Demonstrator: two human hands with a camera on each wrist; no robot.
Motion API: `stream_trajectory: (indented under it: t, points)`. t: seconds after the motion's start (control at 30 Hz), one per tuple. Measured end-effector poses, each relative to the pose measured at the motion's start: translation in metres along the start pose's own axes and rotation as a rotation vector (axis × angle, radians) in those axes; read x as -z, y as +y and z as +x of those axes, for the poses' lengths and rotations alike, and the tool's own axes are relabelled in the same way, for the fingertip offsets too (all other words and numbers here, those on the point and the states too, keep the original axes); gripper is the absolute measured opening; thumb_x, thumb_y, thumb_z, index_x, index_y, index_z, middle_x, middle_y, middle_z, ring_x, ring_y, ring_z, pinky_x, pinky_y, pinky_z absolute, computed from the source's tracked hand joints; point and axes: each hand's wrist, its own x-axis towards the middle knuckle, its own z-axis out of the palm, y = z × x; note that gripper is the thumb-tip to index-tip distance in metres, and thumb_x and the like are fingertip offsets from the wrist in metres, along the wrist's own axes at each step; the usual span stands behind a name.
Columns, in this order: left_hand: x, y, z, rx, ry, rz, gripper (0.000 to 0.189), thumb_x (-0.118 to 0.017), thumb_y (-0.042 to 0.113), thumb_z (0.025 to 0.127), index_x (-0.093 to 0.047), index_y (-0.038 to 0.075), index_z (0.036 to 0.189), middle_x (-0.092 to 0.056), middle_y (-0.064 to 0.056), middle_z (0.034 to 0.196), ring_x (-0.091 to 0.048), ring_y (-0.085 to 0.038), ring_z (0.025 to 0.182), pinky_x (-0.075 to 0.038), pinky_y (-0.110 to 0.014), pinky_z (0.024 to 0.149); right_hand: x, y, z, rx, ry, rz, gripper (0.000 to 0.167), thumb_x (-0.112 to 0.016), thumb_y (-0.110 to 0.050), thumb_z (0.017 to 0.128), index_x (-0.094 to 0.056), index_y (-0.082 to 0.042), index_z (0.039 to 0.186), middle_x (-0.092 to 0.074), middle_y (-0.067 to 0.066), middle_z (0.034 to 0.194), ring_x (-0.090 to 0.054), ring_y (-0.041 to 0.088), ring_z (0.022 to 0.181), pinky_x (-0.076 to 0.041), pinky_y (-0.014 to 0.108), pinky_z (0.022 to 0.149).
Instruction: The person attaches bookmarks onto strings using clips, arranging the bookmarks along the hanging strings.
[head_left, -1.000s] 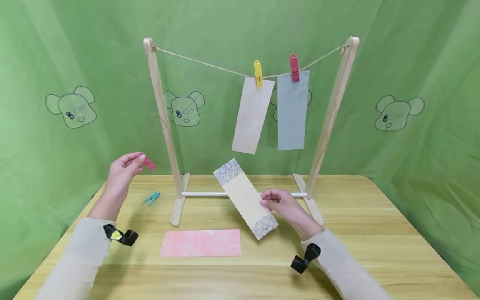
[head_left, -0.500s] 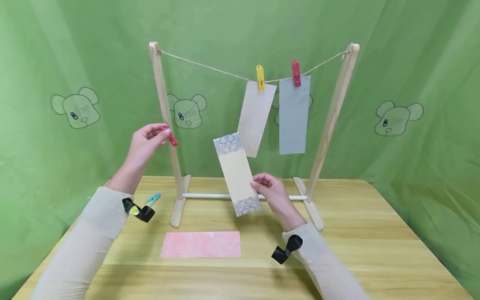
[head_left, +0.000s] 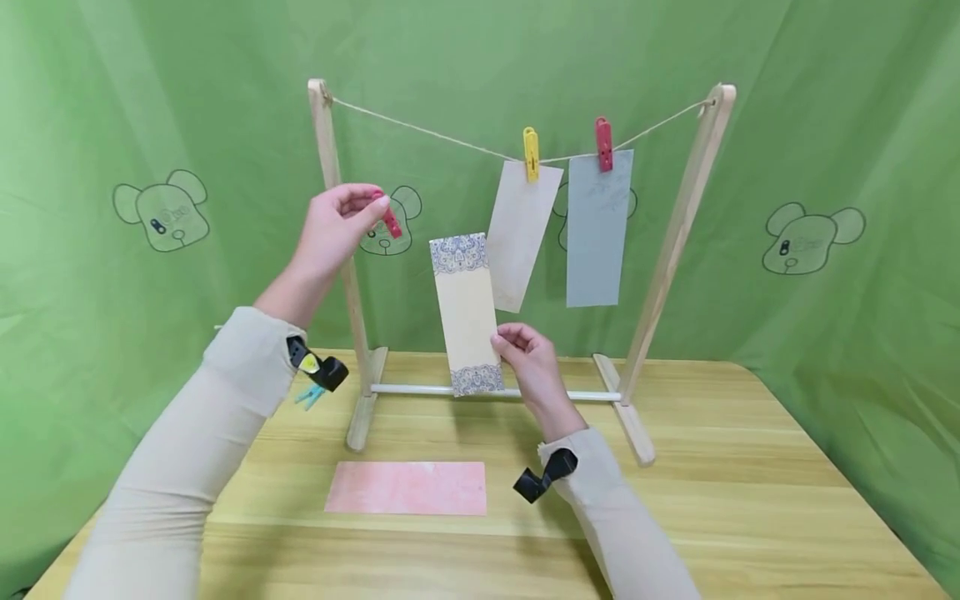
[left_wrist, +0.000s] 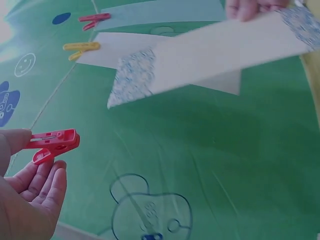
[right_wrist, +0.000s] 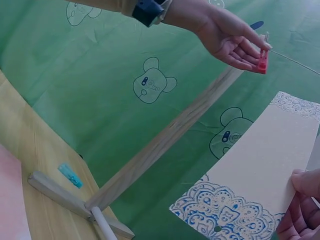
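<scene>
In the head view my left hand (head_left: pixel 335 227) pinches a red clothespin (head_left: pixel 392 220) between thumb and fingers, beside the left post and below the string (head_left: pixel 420 129). My right hand (head_left: pixel 529 358) grips the right edge of a cream paper strip (head_left: pixel 468 317) with blue lace-patterned ends, held nearly upright. The strip's right edge overlaps a pale strip (head_left: pixel 522 233) hung from the string by a yellow clothespin (head_left: pixel 531 155). To its right a grey-blue strip (head_left: pixel 599 233) hangs by another red clothespin (head_left: pixel 604 145). In the left wrist view the held clothespin (left_wrist: pixel 54 142) touches neither paper nor string.
A wooden frame with a left post (head_left: pixel 327 142), a right post (head_left: pixel 678 225) and a white crossbar (head_left: pixel 412 390) stands on the table (head_left: pixel 720 500). A pink strip (head_left: pixel 408 488) lies in front. A teal clothespin (head_left: pixel 308 397) lies behind the left wrist.
My left hand has risen and moved right with the red clothespin, past the left post. My right hand has lifted the cream strip, moved it left and turned it closer to upright.
</scene>
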Motion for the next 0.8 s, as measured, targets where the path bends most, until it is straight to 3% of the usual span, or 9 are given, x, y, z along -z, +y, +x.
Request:
stream_trajectory:
  t: [0.23, 0.4, 0.6, 0.8]
  points:
    - [-0.016, 0.029, 0.017, 0.025, -0.032, -0.035, 0.031, -0.064, 0.016, 0.090, -0.058, 0.002, 0.117, -0.062, 0.000, 0.096, -0.058, -0.010, 0.091, -0.048, -0.030, 0.095, -0.003, -0.001, 0.008, 0.001, 0.031, 0.031, 0.013, -0.063, 0.000, 0.087, -0.060, -0.002, 0.099, -0.057, 0.000, 0.085, -0.052, 0.010, 0.078, -0.049, 0.015, 0.070]
    - [-0.026, 0.050, 0.027, 0.036, -0.007, -0.045, 0.029, -0.064, 0.013, 0.089, -0.059, 0.003, 0.116, -0.060, 0.002, 0.094, -0.056, -0.009, 0.088, -0.049, -0.026, 0.089, -0.006, -0.003, 0.013, 0.014, 0.038, 0.048, 0.013, -0.063, 0.001, 0.086, -0.060, -0.002, 0.099, -0.056, -0.001, 0.085, -0.051, 0.010, 0.077, -0.049, 0.015, 0.069]
    - [-0.037, 0.067, 0.037, 0.034, 0.013, -0.028, 0.030, -0.064, 0.011, 0.089, -0.059, 0.002, 0.117, -0.060, 0.002, 0.093, -0.055, -0.008, 0.087, -0.049, -0.021, 0.087, -0.010, -0.008, 0.015, 0.020, 0.045, 0.044, 0.013, -0.063, -0.001, 0.087, -0.060, -0.003, 0.099, -0.057, -0.001, 0.086, -0.052, 0.010, 0.079, -0.049, 0.016, 0.072]
    - [-0.044, 0.080, 0.048, 0.025, 0.035, -0.100, 0.026, -0.065, 0.007, 0.087, -0.060, 0.003, 0.112, -0.060, 0.000, 0.093, -0.055, -0.009, 0.087, -0.050, -0.019, 0.085, -0.014, -0.014, 0.018, 0.034, 0.064, 0.049, 0.013, -0.064, 0.000, 0.086, -0.060, -0.001, 0.099, -0.058, -0.001, 0.085, -0.052, 0.009, 0.078, -0.049, 0.016, 0.070]
